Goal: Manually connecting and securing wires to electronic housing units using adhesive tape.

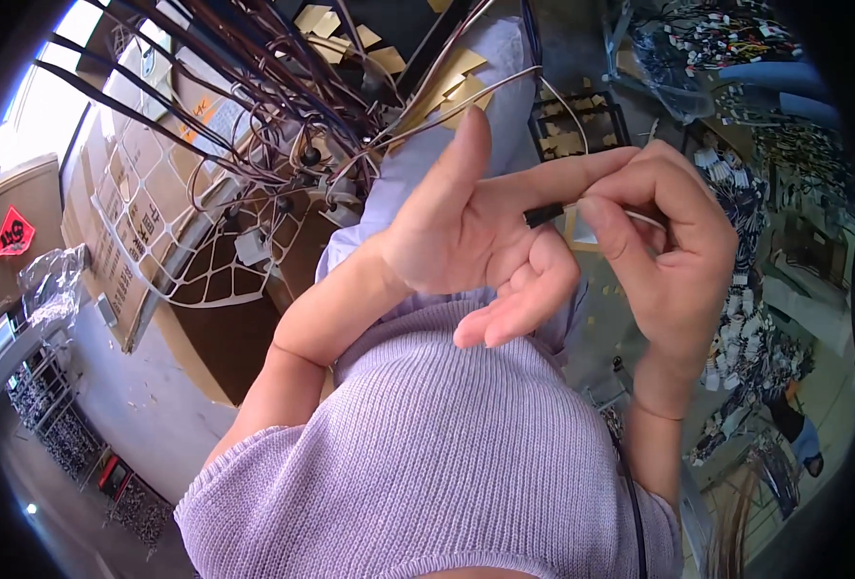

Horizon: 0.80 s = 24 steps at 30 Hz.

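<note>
In front of my chest, my left hand (490, 227) is turned palm up. Its thumb and index finger stretch apart, while the other fingers are loosely bent. My right hand (673, 232) pinches a thin pale cable between thumb and index finger. From that pinch a short black cable end (543, 215) sticks out over the left palm; whether it touches the skin I cannot tell. A pale wire (572, 111) runs from the upper middle down behind the hands.
A dense bundle of dark and brown wires (292, 106) hangs at the upper left. Below it, white netting (172, 232) drapes over a cardboard box (119, 193). Brown paper-like pieces (461, 82) lie ahead. Heaps of white-ended cables (746, 338) fill the right side.
</note>
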Motion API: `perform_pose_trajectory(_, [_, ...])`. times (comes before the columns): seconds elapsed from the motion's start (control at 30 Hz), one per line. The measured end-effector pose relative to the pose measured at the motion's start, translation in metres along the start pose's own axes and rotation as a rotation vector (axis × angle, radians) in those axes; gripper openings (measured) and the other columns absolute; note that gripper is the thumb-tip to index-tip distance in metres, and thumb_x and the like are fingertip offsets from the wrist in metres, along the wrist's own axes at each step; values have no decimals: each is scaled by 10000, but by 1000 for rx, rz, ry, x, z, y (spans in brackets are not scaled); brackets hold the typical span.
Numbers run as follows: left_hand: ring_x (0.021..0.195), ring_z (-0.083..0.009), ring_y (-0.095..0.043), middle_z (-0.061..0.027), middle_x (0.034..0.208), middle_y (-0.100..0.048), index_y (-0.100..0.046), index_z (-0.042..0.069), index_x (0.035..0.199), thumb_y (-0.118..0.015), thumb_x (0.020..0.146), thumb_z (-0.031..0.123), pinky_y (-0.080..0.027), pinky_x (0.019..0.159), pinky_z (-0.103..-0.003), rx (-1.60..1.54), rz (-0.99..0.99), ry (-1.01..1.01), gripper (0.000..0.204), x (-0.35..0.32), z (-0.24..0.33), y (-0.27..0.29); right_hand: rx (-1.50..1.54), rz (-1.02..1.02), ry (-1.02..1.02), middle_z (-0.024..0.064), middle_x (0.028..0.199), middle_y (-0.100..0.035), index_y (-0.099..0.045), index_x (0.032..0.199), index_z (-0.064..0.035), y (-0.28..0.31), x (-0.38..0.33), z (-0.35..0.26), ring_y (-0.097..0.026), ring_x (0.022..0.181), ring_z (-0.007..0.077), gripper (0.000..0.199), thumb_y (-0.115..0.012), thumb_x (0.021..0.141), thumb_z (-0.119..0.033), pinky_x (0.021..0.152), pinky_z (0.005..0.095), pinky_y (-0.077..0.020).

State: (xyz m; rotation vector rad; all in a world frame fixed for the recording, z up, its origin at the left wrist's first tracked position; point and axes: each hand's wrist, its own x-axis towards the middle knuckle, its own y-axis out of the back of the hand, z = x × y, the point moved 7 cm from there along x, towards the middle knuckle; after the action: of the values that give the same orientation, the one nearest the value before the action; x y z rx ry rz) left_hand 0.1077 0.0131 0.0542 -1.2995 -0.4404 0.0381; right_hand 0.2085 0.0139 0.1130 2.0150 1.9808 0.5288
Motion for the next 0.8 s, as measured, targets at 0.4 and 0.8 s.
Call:
perform_pose_trajectory(0.4, [401,-196,-548,-189,606,-568,-17,29,1483,-191,907,664,-461,367,-245,145,37,18,875,-3,7,0,-3,28,-38,-8,773,-480,-570,790,14,-8,0,-1,-384,640,35,114,-683,790,14,540,185,-265])
perform_pose_trajectory(0.8, [311,-197,-527,-125,422,-522,-68,-245,1345,-237,869,72,-475,312,-226,58,330,16,596,-19,26,8,27,-35,-61,20,820,-566,-676,873,35,26,4,13,-500,694,55,89,-702,789,18,588,180,-380])
